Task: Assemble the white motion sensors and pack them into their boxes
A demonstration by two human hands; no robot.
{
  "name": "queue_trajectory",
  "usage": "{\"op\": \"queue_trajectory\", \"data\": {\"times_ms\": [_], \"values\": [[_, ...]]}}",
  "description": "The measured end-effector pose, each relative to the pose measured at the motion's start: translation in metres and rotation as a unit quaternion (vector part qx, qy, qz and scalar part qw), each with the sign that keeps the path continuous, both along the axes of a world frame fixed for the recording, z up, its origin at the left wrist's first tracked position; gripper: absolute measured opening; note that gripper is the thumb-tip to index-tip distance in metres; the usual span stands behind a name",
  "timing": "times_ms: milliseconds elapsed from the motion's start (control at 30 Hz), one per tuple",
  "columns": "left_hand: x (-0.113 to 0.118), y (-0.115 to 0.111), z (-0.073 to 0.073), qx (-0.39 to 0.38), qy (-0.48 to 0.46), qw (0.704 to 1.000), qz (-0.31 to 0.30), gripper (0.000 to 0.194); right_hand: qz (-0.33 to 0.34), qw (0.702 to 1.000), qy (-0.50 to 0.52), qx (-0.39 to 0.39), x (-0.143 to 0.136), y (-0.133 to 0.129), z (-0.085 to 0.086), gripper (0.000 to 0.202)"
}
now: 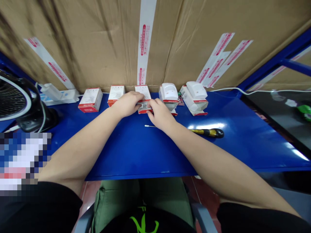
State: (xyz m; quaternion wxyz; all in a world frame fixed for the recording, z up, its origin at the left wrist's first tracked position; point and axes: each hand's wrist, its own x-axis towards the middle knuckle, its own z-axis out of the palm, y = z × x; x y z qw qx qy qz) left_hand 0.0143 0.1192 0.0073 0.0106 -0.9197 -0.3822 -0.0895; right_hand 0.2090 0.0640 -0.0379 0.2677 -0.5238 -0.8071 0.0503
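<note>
A wall of taped cardboard cartons (102, 42) rises behind a blue tabletop (136, 152). Both forearms stretch forward from the lower corners and converge near the middle of the back edge. The left hand (126, 103) lies palm down, fingers curled over the top and near side of a small white and red box (144, 97). The right hand (160, 115) meets it from the other side, fingertips pinching the box's near right corner, so both hands grip the same box, which rests on the tabletop in a row of similar boxes.

At far left stands a black desk fan (17, 103). Two more boxes (90, 99) sit to the left in the row; to the right, two white plastic sensor housings (169, 92) lie atop opened boxes. A screwdriver with yellow and black handle (206, 132) lies just beyond the right wrist, its thin shaft passing behind the hand.
</note>
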Motion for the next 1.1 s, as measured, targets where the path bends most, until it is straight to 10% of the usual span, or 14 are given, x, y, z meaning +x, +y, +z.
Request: {"op": "queue_trajectory", "data": {"times_ms": [400, 967, 1100], "values": [[-0.004, 0.003, 0.004, -0.027, -0.032, 0.998, -0.052, 0.034, -0.074, 0.996, -0.045, -0.022, -0.005, 0.002, 0.012, 0.026], [0.011, -0.009, 0.001, 0.032, 0.009, 0.999, 0.03, 0.023, 0.039, 0.999, -0.017, -0.032, 0.003, 0.0, 0.008, 0.029], [0.008, -0.006, 0.004, 0.016, 0.026, 0.999, 0.022, 0.024, 0.005, 0.998, 0.017, 0.063, 0.027, 0.001, 0.02, 0.026]]}}
